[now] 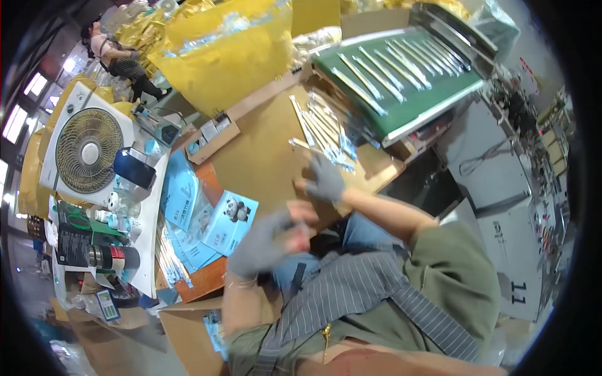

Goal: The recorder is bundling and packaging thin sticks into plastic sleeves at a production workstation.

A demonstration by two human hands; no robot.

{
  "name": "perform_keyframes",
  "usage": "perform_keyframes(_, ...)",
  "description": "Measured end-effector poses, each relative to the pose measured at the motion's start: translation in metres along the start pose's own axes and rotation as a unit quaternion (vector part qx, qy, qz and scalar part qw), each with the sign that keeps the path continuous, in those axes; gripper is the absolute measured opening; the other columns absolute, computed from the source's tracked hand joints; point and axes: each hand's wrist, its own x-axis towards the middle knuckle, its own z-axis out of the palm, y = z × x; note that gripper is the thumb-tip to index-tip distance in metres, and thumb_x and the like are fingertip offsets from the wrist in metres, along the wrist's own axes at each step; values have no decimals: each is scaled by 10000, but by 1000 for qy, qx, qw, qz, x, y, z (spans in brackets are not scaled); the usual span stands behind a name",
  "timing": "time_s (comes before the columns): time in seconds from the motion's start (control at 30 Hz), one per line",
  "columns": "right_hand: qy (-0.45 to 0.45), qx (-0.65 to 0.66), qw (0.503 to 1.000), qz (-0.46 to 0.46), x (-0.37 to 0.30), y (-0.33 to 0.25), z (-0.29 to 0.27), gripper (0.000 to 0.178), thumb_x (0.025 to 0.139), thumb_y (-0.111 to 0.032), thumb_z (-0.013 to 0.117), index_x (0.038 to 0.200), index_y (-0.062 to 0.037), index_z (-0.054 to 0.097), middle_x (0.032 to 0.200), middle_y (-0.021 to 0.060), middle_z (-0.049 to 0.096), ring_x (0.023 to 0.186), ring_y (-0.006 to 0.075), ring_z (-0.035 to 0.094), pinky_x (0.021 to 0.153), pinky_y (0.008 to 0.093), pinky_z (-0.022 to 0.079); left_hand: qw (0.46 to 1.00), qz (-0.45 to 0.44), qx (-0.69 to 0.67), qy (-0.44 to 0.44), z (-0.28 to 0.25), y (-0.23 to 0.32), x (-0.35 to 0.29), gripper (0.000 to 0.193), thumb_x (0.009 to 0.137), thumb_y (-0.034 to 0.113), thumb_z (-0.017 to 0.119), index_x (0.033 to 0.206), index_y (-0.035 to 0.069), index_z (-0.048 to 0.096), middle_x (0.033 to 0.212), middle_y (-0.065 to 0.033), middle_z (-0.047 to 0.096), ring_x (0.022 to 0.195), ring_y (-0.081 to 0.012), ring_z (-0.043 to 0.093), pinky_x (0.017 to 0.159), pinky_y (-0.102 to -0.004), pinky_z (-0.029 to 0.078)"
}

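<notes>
My right hand (pixel 326 180), in a grey glove with bare fingertips, is over the brown work surface (pixel 254 147). Its thumb and fingers are apart, and nothing shows between them. Just beyond the fingertips lies a loose pile of thin wrapped sticks (pixel 323 128), pale with blue-printed ends. My left hand (pixel 258 245), gloved the same way, is raised near my lap and smeared by motion; whether its fingers hold anything is unclear. Beside it on the left are light-blue printed packets (pixel 229 219), one with a panda picture.
A green conveyor belt (pixel 433 94) with a row of wrapped sticks stands at the far right. On the left, a white table (pixel 149 250) bears a fan (pixel 89 153), a dark flask (pixel 114 257) and small bottles. Large yellow bags (pixel 219 59) stand behind; another person (pixel 119 56) is far left.
</notes>
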Motion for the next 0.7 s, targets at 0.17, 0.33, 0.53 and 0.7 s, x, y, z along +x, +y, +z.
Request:
perform_keyframes(0.17,-25,-271,954,129,123,33,-18,1004,663,-580,716,1381,11,339,1423,323,273,1294,427,341,1054,453,325,931,-86,197,294,3,-182,31,433,886,307,628,1128,-43,549,961,-161,622,867,-229,601,790,-312,484)
perform_keyframes(0.33,-171,-88,916,352,130,126,-47,749,674,-481,722,1223,1,556,1250,266,540,1133,381,551,951,410,449,822,-71,414,384,18,-240,56,554,901,437,536,1182,-40,522,1160,-263,548,1098,-398,516,932,-460,415)
perform_keyframes(0.53,-62,-33,963,262,106,64,4,422,731,-241,619,1095,-37,554,1074,233,599,1016,373,587,866,429,474,798,-12,453,398,-9,-262,97,562,900,420,527,1216,-44,513,1221,-254,538,1154,-381,496,1002,-465,350)
perform_keyframes(0.7,-8,331,917,222,67,102,46,375,764,-186,632,1112,-51,594,1045,188,606,971,333,598,843,403,481,797,36,456,395,-11,-270,116,583,859,378,589,1232,-61,501,1199,-254,549,1131,-380,506,993,-453,359)
